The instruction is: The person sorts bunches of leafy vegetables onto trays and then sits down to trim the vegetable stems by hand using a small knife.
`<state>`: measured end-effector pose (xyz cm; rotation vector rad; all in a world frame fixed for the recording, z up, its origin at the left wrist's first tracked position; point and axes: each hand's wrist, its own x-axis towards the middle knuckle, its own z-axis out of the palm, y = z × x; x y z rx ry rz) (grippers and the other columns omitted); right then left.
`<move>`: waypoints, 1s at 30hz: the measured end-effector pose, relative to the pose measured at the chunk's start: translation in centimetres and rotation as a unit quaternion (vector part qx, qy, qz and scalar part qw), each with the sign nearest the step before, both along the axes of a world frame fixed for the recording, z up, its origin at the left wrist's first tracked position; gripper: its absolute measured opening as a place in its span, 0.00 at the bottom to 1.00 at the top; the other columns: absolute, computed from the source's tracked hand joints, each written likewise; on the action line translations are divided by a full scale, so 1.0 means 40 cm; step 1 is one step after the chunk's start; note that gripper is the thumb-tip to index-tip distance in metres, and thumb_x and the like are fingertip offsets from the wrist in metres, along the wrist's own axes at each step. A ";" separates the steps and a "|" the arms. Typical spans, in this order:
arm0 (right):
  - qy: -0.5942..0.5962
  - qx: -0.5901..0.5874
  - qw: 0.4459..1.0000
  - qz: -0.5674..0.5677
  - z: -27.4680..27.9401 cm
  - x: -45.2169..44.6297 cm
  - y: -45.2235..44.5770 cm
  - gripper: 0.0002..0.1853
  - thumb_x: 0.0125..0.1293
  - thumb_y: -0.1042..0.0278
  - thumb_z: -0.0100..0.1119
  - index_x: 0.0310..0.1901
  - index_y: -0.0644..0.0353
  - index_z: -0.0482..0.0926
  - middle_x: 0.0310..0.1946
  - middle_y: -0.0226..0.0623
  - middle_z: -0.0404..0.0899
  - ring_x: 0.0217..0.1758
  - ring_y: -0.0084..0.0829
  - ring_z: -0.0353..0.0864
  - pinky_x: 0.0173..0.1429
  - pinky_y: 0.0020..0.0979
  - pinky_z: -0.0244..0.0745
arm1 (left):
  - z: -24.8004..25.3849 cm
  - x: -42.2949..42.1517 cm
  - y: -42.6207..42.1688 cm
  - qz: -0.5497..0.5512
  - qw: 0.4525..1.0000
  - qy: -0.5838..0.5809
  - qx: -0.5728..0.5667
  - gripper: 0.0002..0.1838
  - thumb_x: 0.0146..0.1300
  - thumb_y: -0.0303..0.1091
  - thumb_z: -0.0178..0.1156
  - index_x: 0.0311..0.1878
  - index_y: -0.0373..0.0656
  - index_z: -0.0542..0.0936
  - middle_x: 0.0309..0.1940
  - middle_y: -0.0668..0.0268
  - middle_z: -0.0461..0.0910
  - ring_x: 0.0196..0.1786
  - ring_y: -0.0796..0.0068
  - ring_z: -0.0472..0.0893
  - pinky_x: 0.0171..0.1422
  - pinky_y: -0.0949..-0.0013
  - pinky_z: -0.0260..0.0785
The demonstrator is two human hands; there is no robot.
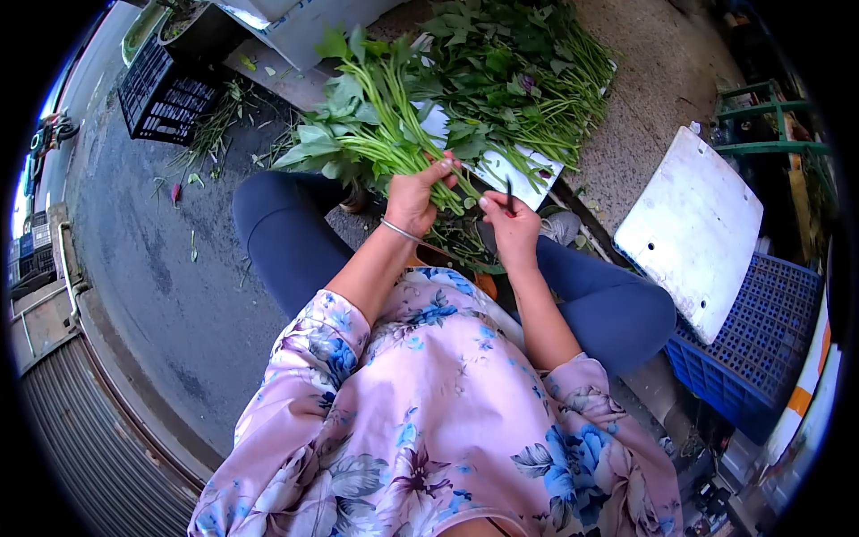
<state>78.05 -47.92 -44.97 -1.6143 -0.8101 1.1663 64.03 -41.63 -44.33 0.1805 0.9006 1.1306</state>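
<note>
Floral shirt [429, 385] fills the bottom of the head view. Beyond it, the left hand [414, 199] grips a leafy bunch [380, 134] around its stems, near their cut ends. Just beside the bunch, the right hand [514, 234] is closed on a small dark tool [509, 191], its exact type unclear. Right of the bunch lies a larger heap of greens [528, 80]; well to its left stands a black crate [165, 94].

I see dark tool [509, 188] mostly hidden by right hand [513, 234]; stems [399, 134] partly covered by left hand [414, 201]; leaf pile [514, 76] beyond, cut by top edge.
</note>
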 end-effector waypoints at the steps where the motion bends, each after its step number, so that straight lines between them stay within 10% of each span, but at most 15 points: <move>1: -0.001 0.000 1.000 0.000 0.007 -0.007 -0.002 0.09 0.53 0.69 0.62 0.33 0.66 0.77 0.21 0.26 0.74 0.19 0.12 0.65 0.23 0.14 0.60 | -0.002 -0.002 -0.001 0.015 1.000 0.013 0.020 0.11 0.51 0.18 0.57 0.38 0.38 0.69 0.33 0.63 0.76 0.35 0.69 0.78 0.31 0.75 0.70; 3: 0.073 -0.041 0.988 -0.128 0.027 -0.020 -0.015 0.12 0.55 0.62 0.60 0.32 0.64 0.77 0.20 0.26 0.72 0.17 0.14 0.64 0.19 0.15 0.57 | -0.004 -0.014 -0.001 0.037 0.999 0.009 0.020 0.11 0.51 0.18 0.56 0.38 0.39 0.69 0.34 0.62 0.76 0.36 0.68 0.78 0.33 0.74 0.71; 7: 0.465 -0.243 0.851 -0.030 0.021 -0.026 -0.032 0.26 0.58 0.41 0.49 0.39 0.60 0.73 0.17 0.25 0.70 0.17 0.17 0.65 0.17 0.17 0.56 | -0.011 -0.023 -0.001 0.045 0.999 0.020 0.014 0.12 0.51 0.17 0.56 0.37 0.39 0.68 0.35 0.62 0.76 0.38 0.67 0.78 0.36 0.72 0.71; 17: 0.488 -0.263 0.830 -0.057 -0.111 -0.036 -0.043 0.14 0.58 0.46 0.53 0.34 0.47 0.72 0.12 0.20 0.57 0.13 0.17 0.55 0.16 0.19 0.47 | -0.022 -0.020 -0.004 0.025 0.998 0.050 0.009 0.08 0.53 0.17 0.54 0.35 0.38 0.70 0.32 0.63 0.75 0.37 0.70 0.77 0.34 0.74 0.69; 23: 0.128 -0.429 0.894 -0.018 -0.130 -0.003 -0.036 0.19 0.56 0.48 0.56 0.40 0.54 0.76 0.14 0.24 0.62 0.14 0.21 0.60 0.17 0.24 0.56 | 0.052 -0.109 0.076 0.054 0.996 0.047 0.056 0.10 0.54 0.21 0.56 0.38 0.41 0.68 0.35 0.63 0.75 0.44 0.65 0.77 0.36 0.73 0.68; 25: -0.139 -0.207 0.968 0.036 -0.082 -0.001 -0.008 0.20 0.52 0.54 0.60 0.40 0.60 0.77 0.16 0.34 0.71 0.21 0.29 0.71 0.28 0.30 0.67 | 0.055 -0.103 0.068 0.040 0.996 0.045 0.064 0.09 0.54 0.22 0.56 0.37 0.40 0.68 0.35 0.64 0.74 0.45 0.64 0.77 0.35 0.74 0.68; 28: -0.459 -0.012 0.888 -0.016 -0.060 0.055 0.066 0.17 0.52 0.62 0.58 0.45 0.52 0.75 0.33 0.43 0.75 0.34 0.40 0.77 0.37 0.37 0.71 | 0.025 -0.087 0.061 0.028 0.997 0.024 0.064 0.10 0.54 0.21 0.57 0.37 0.41 0.68 0.34 0.64 0.73 0.45 0.63 0.76 0.35 0.75 0.69; 30: -0.549 -0.099 0.830 -0.016 -0.048 0.113 0.107 0.16 0.53 0.63 0.56 0.45 0.53 0.74 0.38 0.42 0.75 0.35 0.42 0.77 0.38 0.39 0.71 | 0.022 -0.070 0.050 0.046 0.998 0.010 0.042 0.10 0.53 0.21 0.57 0.37 0.41 0.68 0.34 0.64 0.73 0.45 0.63 0.76 0.37 0.73 0.69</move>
